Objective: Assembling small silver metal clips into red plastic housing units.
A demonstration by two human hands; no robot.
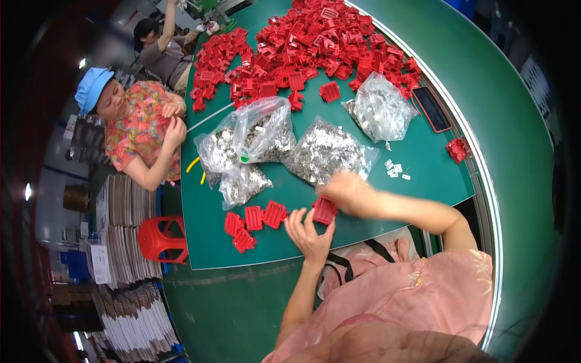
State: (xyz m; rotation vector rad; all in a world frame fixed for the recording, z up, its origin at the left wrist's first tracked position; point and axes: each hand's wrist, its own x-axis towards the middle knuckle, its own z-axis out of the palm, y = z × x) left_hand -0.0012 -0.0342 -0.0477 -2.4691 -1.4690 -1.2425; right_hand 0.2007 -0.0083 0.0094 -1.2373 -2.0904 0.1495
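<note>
Red and slotted, one plastic part (325, 210) is being gripped by your left hand (309, 237) over the near side of the green table (212, 257). Your right hand (350, 195) is showing blurred beside it, and I cannot tell whether it is grasping something. Farther right, small white tags (396, 170) are lying; any marks on them are appearing too small to read.

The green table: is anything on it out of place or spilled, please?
Small white pieces lie loose outside the clear bags, perhaps spilled. A red piece sits far right on the table, away from the red pile.
</note>
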